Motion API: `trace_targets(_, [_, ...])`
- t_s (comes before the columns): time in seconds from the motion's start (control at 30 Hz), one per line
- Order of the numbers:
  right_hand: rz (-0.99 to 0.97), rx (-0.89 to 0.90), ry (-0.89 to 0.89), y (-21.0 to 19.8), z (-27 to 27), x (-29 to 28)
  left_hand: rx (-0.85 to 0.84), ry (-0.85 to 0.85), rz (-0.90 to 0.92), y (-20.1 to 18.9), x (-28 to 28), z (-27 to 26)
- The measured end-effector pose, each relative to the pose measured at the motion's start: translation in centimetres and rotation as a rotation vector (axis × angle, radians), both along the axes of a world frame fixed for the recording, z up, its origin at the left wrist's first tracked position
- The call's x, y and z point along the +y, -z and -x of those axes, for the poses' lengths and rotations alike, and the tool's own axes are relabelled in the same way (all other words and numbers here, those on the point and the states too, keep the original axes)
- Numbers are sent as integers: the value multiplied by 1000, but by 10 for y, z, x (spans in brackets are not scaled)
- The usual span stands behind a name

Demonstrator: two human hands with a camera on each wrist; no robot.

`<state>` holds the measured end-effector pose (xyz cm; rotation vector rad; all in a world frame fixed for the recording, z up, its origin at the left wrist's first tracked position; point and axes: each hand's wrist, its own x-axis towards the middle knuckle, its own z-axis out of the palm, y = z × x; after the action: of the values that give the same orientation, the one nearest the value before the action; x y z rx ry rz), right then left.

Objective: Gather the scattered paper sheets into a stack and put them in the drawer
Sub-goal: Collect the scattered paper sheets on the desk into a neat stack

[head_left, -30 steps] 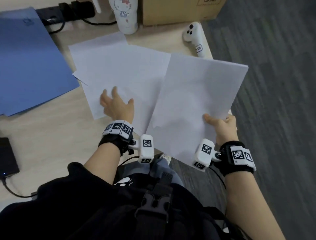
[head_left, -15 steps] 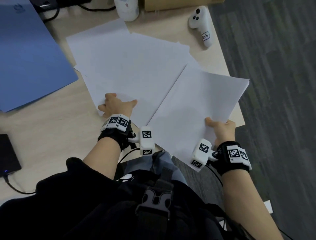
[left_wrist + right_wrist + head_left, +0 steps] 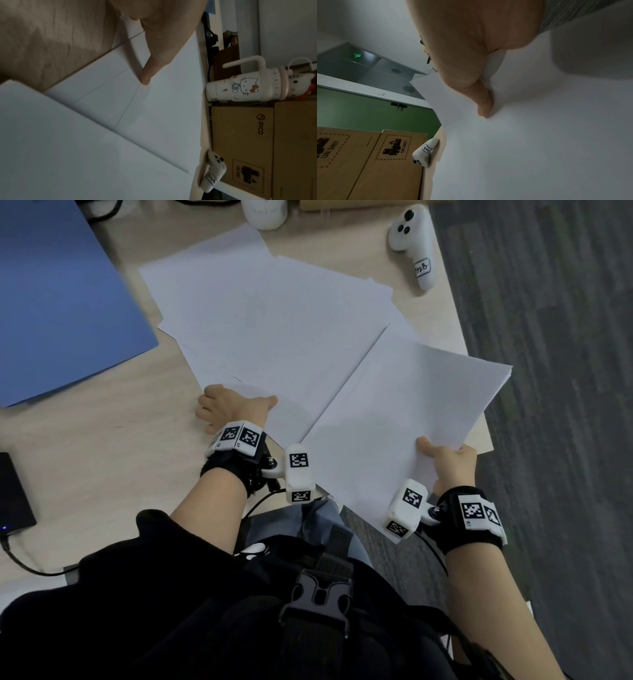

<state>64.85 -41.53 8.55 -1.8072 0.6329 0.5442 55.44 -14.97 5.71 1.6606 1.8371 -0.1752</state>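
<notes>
Right hand [image 3: 448, 463] pinched thin white stack [image 3: 404, 419], thumb on top. Left hand [image 3: 233, 405] curled on flat sheets [image 3: 274, 316], grip unclear. Wood-grain table [image 3: 102, 446].

head: looks down over bench [image 3: 102, 460] | wrists: close, low, forward | all share white controller [image 3: 412, 241]

Office workspace, pale wood desk [image 3: 102, 460], grey carpet tiles [image 3: 565, 371], blue folder [image 3: 58, 302], cardboard shipping boxes [image 3: 257, 142], green exit sign [image 3: 358, 55], white controller [image 3: 412, 241]
</notes>
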Motion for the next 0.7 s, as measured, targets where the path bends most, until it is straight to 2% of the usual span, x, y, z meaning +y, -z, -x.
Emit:
trace_targets(0.17, [-18, -14, 8, 1, -1, -3, -68, 63, 67, -4, 7, 5])
trace_targets(0.3, [-14, -13, 5, 2, -1, -4, -404, -38, 94, -7, 5, 4])
trace_targets(0.4, [-19, -4, 1, 3, -3, -5, -561, -46, 119, -11, 1, 6])
trace_targets(0.53, [-26, -15, 6, 4, -6, -7, -672, 80, 228, -16, 0, 13])
trace_targets(0.7, [-51, -47, -44, -3, -11, -1, -771, 246, 40, -37, -3, 19])
